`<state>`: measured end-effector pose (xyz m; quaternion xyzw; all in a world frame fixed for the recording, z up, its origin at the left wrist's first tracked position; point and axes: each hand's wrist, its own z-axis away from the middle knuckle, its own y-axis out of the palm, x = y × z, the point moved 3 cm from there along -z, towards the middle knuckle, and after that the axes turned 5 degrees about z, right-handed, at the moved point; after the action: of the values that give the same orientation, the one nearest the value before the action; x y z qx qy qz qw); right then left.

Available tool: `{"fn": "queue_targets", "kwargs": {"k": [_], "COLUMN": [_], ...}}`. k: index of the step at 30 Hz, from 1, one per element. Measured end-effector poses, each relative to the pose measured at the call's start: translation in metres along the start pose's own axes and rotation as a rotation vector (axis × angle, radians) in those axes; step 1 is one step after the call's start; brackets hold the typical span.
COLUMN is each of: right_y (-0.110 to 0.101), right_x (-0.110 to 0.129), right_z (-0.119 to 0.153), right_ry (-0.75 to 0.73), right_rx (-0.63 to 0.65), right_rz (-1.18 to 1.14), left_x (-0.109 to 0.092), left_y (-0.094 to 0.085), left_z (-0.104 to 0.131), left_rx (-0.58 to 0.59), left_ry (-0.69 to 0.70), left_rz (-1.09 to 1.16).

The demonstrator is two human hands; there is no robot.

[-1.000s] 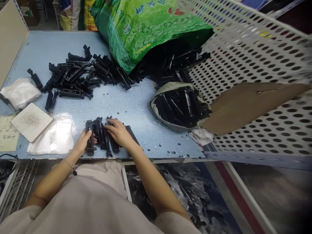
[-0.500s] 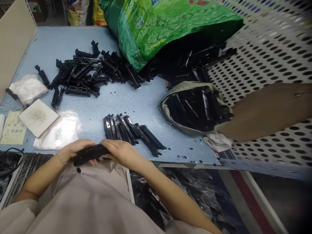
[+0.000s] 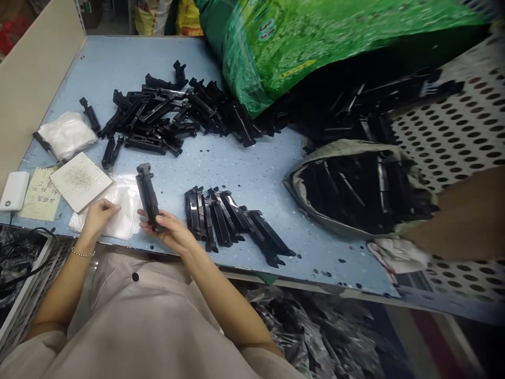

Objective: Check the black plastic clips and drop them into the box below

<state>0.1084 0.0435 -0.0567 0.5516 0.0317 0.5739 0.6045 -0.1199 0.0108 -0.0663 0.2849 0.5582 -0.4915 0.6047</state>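
My right hand grips a long black plastic part by its lower end. The part stands nearly upright over the table's front edge. My left hand rests at a stack of clear plastic bags, thumb and fingers pressed together. Whether a bag is between those fingertips I cannot make out. To the right of my right hand, several black plastic parts lie side by side in a row. A loose heap of similar parts lies farther back on the blue table.
A green woven sack spills black parts at the back right. Before it sits a grey-green bag holding more. A white square plate, a handwritten yellow note, a white box-shaped device and a white plastic bundle lie left.
My left hand has let go of the black plastic part and moved left to the plastic bags. My right hand has turned the part upright. The view has shifted left.
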Motion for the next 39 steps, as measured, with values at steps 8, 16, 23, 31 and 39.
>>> {"fn": "queue_targets", "kwargs": {"k": [8, 16, 23, 31, 39], "right_y": [0.016, -0.015, 0.011, -0.019, -0.042], "right_x": [-0.026, 0.003, -0.016, 0.002, -0.007], "right_z": [-0.052, -0.016, -0.004, 0.017, 0.056], "right_ry": [0.07, -0.118, 0.007, -0.196, -0.111], "right_rx": [-0.021, -0.248, -0.056, -0.285, -0.293], "right_rz": [-0.109, -0.05, -0.048, -0.007, 0.075], "left_x": [-0.017, -0.023, -0.018, -0.023, -0.019], "left_y": [-0.007, -0.011, 0.027, 0.014, 0.036], "left_z": [0.013, 0.026, 0.019, 0.023, 0.012], "left_rx": [-0.042, 0.002, 0.132, 0.165, 0.142], "left_ry": [0.061, 0.252, 0.051, 0.426, 0.361], "left_rz": [0.152, -0.144, 0.212, -0.434, -0.369]}}
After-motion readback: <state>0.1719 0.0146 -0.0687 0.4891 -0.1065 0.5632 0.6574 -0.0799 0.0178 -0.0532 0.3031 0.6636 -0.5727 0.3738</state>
